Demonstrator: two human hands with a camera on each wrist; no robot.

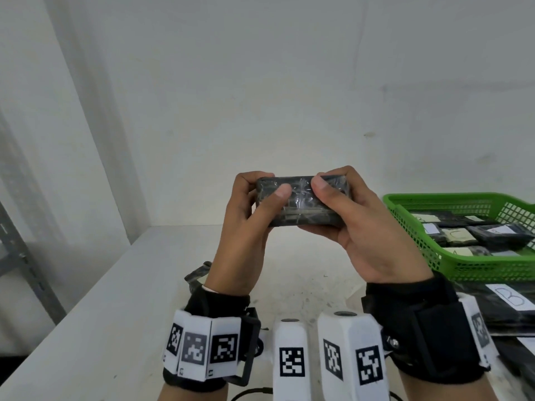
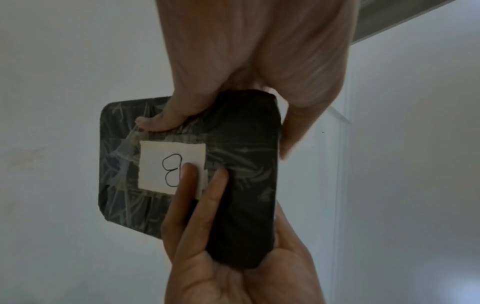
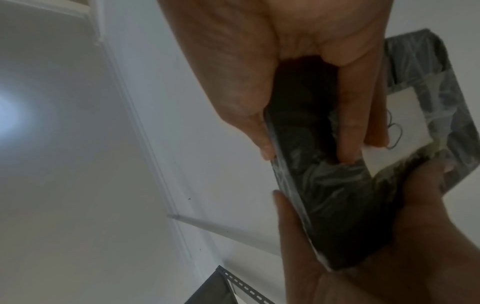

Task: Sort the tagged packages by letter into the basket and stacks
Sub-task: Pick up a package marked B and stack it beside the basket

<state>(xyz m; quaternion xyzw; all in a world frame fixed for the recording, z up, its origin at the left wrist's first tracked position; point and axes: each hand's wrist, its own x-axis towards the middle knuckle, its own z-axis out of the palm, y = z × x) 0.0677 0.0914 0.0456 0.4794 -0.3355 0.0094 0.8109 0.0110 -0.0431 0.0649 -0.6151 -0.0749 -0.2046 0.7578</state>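
I hold one black plastic-wrapped package [image 1: 301,201] with both hands, raised above the white table [image 1: 115,299]. My left hand [image 1: 262,189] grips its left end and my right hand [image 1: 333,183] grips its right end, thumbs on the near face. In the left wrist view the far face of the package [image 2: 241,185] carries a white tag [image 2: 155,162] with a handwritten B. There my left hand [image 2: 215,137] comes in from the top and the fingers [image 2: 187,179] of my right hand partly cover the tag. In the right wrist view the tag [image 3: 405,115] shows behind my right hand [image 3: 307,154].
A green mesh basket [image 1: 463,261] stands at the right and holds several black tagged packages. In front of it lies a stack of black packages, the top one [image 1: 509,299] tagged B. A grey metal rack [image 1: 17,244] stands at the far left, a white wall behind.
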